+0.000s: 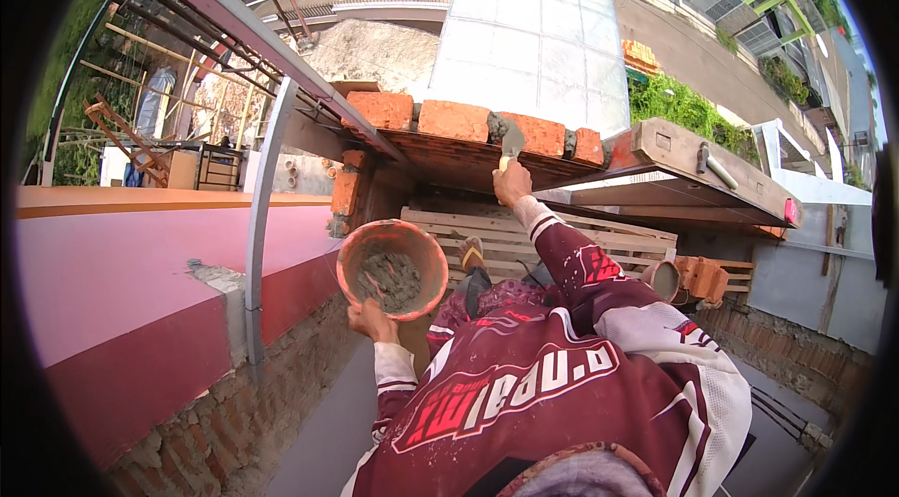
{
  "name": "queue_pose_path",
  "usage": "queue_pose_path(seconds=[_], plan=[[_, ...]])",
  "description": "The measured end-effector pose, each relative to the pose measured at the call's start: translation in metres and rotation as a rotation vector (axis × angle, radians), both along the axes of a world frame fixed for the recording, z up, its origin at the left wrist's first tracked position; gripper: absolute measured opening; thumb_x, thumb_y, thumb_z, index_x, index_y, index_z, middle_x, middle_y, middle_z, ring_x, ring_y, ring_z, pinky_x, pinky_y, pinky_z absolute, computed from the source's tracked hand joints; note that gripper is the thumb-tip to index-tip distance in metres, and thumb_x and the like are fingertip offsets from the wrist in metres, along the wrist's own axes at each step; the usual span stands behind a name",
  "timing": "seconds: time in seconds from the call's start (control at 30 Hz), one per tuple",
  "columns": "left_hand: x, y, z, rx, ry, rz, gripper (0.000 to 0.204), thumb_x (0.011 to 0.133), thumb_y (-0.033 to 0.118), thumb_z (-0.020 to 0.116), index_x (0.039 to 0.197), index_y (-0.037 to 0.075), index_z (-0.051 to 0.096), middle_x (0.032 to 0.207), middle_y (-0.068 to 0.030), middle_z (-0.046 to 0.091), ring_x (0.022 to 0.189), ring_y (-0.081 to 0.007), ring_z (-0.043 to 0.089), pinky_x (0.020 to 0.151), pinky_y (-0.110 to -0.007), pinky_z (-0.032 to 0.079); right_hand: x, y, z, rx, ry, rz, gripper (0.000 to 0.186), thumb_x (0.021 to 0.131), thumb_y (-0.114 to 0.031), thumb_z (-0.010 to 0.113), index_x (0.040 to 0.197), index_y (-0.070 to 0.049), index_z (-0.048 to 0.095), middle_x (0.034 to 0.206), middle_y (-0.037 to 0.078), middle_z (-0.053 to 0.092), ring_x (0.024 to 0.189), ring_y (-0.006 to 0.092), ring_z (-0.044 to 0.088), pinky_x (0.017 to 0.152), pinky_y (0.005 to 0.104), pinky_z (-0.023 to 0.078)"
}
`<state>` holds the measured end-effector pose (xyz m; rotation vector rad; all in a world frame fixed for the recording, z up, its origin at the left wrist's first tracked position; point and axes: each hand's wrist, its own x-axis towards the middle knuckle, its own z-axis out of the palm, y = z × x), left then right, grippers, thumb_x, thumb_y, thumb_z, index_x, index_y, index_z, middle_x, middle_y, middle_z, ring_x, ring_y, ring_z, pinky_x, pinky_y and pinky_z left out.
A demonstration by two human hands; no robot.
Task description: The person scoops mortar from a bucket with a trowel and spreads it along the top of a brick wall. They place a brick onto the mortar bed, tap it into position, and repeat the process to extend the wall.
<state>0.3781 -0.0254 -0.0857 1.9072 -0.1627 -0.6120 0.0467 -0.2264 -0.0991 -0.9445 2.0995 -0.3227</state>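
Our right hand (pixel 511 184) grips a trowel (pixel 510 141), its blade against the mortar joint in the top row of red bricks (pixel 454 119). Our left hand (pixel 371 320) clasps the rim of an orange bowl (pixel 391 268) (wet grey mortar inside), held below beside the pink wall (pixel 140 291).

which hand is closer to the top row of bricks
Right. The right hand holds a trowel against the brick row; the left hand holds the mortar bowl well below it.
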Motion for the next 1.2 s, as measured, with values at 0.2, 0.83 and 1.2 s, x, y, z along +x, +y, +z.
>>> queue_pose_path(seconds=[0.2, 0.83, 1.2], plan=[[0.01, -0.01, 0.015, -0.013, -0.002, -0.078, 0.024, 0.065, -0.011, 0.054, 0.071, 0.006, 0.039, 0.078, -0.0003, 0.046, 0.065, -0.0121, 0.045, 0.062, -0.029, 0.04, 0.048, -0.021, -0.016, -0.022, 0.097, 0.005, 0.061, 0.093, -0.023, 0.062, 0.141, 0.004, 0.038, 0.13, 0.031, 0.051, 0.115, 0.0453, 0.06, 0.096, 0.05, 0.051], [0.013, -0.047, 0.02, 0.039, 0.049, -0.308, 0.021, 0.063, -0.009, 0.055, 0.079, 0.002, 0.047, 0.08, -0.0034, 0.052, 0.068, -0.016, 0.053, 0.067, -0.031, 0.046, 0.033, -0.026, 0.012, 0.016, 0.003, -0.078, 0.065, 0.09, -0.014, 0.057, 0.149, -0.001, 0.031, 0.132, 0.029, 0.046, 0.119, 0.0445, 0.056, 0.099, 0.0499, 0.049], [0.008, -0.056, 0.023, 0.053, 0.013, -0.363, 0.021, 0.065, -0.011, 0.054, 0.077, 0.004, 0.045, 0.078, -0.0027, 0.051, 0.066, -0.0152, 0.053, 0.064, -0.031, 0.045, 0.028, -0.018, 0.004, -0.1, 0.016, -0.115, 0.063, 0.092, -0.014, 0.055, 0.149, 0.0, 0.033, 0.128, 0.03, 0.048, 0.115, 0.0452, 0.058, 0.097, 0.0518, 0.048]])
